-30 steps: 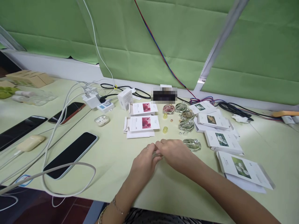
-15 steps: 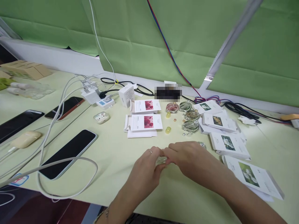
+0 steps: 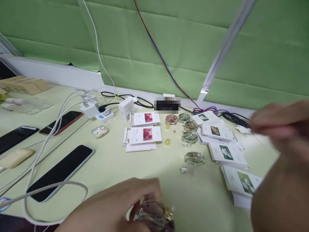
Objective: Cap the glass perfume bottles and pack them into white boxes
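At the bottom edge my left hand [image 3: 116,203] is wrapped round a small rounded clear glass bottle [image 3: 152,211] with a gold-coloured neck; the frame cuts off its lower part. My right hand [image 3: 280,124] is raised at the right, smeared by motion, and whatever its fingers hold cannot be made out. Between the hands lies a flat, round glass bottle [image 3: 194,158], with a clear round piece [image 3: 184,169] in front of it. Farther back lie a pinkish bottle [image 3: 171,119], a greenish bottle [image 3: 184,118] and other similar bottles. Two yellow-green caps [image 3: 167,142] are left of them.
White flower-print boxes [image 3: 228,151] lie in a row at the right, and rose-print boxes [image 3: 145,134] left of the bottles. A phone [image 3: 61,174], white cables [image 3: 36,161], chargers [image 3: 89,108] and an earbud case [image 3: 99,131] occupy the left. A green covered partition [image 3: 135,42] stands behind.
My hands were together over the middle of the table around a small clear object. They have parted: left down towards me with the bottle, right up and rightward. The front bottle is now uncovered.
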Demonstrator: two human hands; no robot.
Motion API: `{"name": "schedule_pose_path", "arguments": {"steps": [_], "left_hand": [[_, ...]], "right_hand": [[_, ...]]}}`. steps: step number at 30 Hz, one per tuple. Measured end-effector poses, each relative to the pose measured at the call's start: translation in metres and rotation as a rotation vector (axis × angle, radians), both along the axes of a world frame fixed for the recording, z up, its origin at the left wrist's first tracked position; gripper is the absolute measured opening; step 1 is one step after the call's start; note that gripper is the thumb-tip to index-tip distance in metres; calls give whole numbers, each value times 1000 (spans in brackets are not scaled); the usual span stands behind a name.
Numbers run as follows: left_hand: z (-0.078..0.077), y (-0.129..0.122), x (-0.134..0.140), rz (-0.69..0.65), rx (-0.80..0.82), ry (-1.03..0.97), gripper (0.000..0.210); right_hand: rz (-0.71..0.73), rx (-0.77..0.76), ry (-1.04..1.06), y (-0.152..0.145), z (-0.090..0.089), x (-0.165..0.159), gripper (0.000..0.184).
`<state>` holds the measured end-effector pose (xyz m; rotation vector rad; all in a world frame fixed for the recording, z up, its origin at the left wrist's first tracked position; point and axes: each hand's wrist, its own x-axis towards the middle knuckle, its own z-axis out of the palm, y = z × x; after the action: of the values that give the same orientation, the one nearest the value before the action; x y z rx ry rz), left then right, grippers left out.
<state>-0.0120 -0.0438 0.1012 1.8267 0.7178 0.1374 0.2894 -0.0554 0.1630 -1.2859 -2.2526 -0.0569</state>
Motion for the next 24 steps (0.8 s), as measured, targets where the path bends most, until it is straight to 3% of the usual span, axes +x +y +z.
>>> {"name": "schedule_pose_path", "arguments": {"steps": [2,3,5,8,10,14,19,24], "left_hand": [[-7,10,-4,101,-53,-55,17],[-9,17,-4,191,-17,-114,19],[-13,35,6,363,141,-192,25],[-17,74,41,558,509,-43,41],[-26,103,69,537,666,25,36],[-53,143,110,376,758,255,29],[-79,153,125,328,786,436,28],[-86,155,125,271,757,406,27]], "right_hand": [[-131,101,132,9,2,26,31],[-179,53,137,15,-1,33,23],[-232,-171,39,34,-18,31,16],[-175,-486,-116,66,-59,1,9],[-178,-624,-256,85,-85,-22,12],[-334,-664,-471,106,-118,-50,23],[-407,-667,-487,103,-135,-61,29],[-370,-658,-485,101,-141,-63,24]]}}
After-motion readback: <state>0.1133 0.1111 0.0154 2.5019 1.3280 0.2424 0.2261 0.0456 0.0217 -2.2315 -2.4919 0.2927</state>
